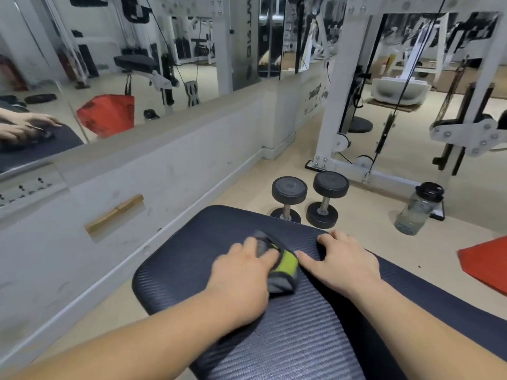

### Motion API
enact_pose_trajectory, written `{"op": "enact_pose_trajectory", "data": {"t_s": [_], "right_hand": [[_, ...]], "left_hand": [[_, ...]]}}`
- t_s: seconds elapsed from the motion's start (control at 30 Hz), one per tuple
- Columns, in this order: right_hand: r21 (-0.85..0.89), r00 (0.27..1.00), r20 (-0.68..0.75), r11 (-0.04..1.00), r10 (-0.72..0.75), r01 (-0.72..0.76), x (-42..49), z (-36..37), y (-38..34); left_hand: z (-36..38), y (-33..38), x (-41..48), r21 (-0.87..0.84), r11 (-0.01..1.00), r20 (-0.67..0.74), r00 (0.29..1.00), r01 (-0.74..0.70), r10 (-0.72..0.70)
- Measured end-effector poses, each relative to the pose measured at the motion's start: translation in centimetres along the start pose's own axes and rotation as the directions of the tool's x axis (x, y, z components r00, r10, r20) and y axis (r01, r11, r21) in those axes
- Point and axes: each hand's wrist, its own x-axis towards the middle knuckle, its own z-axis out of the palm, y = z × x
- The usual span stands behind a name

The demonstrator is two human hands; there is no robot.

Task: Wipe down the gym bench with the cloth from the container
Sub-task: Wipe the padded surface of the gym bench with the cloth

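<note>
Left hand [241,275] pressing down on the cloth [285,266], fingers draped over its near-left side, palm weighting it against the bench [208,259]. A press more than a pinch: fingers spread flat over the fabric, gripping nothing else. Right hand [344,260] just right of the cloth, thumb nearly touching its edge, palm flat and splayed on the pad, holding nothing, apparently bracing.

Cloth bunched under and just beyond the left fingertips, grey with a yellow-green patch showing to the right of the fingers. Blurred there, so exact folds hard to read. Sits near the far end of the pad.

Probably light, soft and limp; likely to crumple or roll up under a push rather than slide as a sheet. Best held with the whole hand spread wide on top, fingers pinning the leading edge, so the fabric stays flat. Ribbed pad surface looks grippy, so some drag to be expected; steady downward weight should carry it along. Nothing fragile.

Beyond the pad's far end, two dumbbells [307,200] on the floor and a bottle [418,209] further right, well apart from both hands.
</note>
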Motion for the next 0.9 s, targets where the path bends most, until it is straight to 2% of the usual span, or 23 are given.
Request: {"op": "enact_pose_trajectory", "data": {"t_s": [0.03,0.07,0.1,0.17,0.2,0.27,0.3,0.37,0.43,0.47,0.53,0.6,0.67,0.73,0.83,0.87,0.9], "right_hand": [[0.02,0.999,0.031,1.0,-0.02,0.019,0.1,-0.2,0.5],[0.089,0.997,0.061,0.995,-0.041,0.035,0.2,-0.6,1.2],[0.193,0.995,0.091,0.981,-0.049,0.031,-0.1,-1.3,2.0],[0.338,0.996,0.084,0.941,-0.039,0.008,-1.3,-2.5,4.5],[0.334,0.998,0.049,0.942,-0.026,0.008,-2.1,-3.0,5.9],[0.254,1.0,0.01,0.967,0.022,-0.024,-3.9,-3.7,8.7],[0.219,0.999,0.021,0.974,0.051,-0.054,-5.0,-4.2,9.7],[0.188,0.996,0.033,0.978,0.085,-0.09,-6.7,-4.6,11.8],[0.179,0.994,0.047,0.978,0.097,-0.104,-8.0,-4.4,13.8],[0.172,0.993,0.047,0.979,0.107,-0.114,-8.5,-4.1,14.8],[0.138,0.995,0.051,0.986,0.088,-0.095,-9.3,-3.8,16.1],[0.111,0.995,0.086,0.992,0.052,-0.062,-9.3,-4.0,17.1],[0.183,0.986,0.157,0.98,0.054,-0.083,-8.6,-4.9,17.7],[0.252,0.98,0.187,0.96,0.074,-0.121,-7.7,-5.5,18.5],[0.254,0.978,0.149,0.95,0.149,-0.183,-7.6,-5.5,20.2],[0.224,0.975,0.145,0.955,0.166,-0.195,-7.9,-5.3,20.6],[0.19,0.973,0.152,0.961,0.174,-0.202,-8.2,-5.1,20.9]], "left_hand": [[0.0,-0.2,0.7,-0.039,0.996,0.004,0.996,-0.085,0.085],[-0.1,-0.9,1.6,-0.046,0.993,0.032,0.994,-0.105,0.107],[-0.1,-1.7,2.7,-0.041,0.997,0.062,0.996,-0.062,0.064],[-0.2,-2.5,4.5,-0.013,0.988,0.047,0.987,0.156,-0.155],[-0.3,-1.9,4.8,0.025,0.967,0.03,0.967,0.254,-0.255],[-0.6,1.2,4.8,0.093,0.955,0.053,0.956,0.282,-0.287],[-0.6,3.2,4.4,0.088,0.969,0.08,0.968,0.231,-0.238],[-0.4,6.8,3.1,0.054,0.998,0.119,0.992,0.033,-0.039],[-0.2,8.3,2.5,0.046,0.987,0.088,0.984,-0.156,0.152],[-0.2,8.5,2.9,0.065,0.977,0.067,0.978,-0.201,0.197],[0.2,8.0,4.4,0.104,0.985,0.039,0.99,-0.136,0.133],[0.2,8.6,6.1,0.098,0.994,0.0,0.999,0.043,-0.043],[-0.1,11.2,6.6,0.106,0.986,-0.002,0.991,0.13,-0.13],[0.3,14.4,5.8,0.098,0.994,0.0,0.999,0.04,-0.04],[1.3,16.5,4.0,0.044,0.955,-0.016,0.956,-0.292,0.293],[1.5,16.1,4.7,0.017,0.946,-0.038,0.945,-0.325,0.326],[1.6,15.7,5.6,-0.019,0.957,-0.046,0.956,-0.29,0.289]]}}
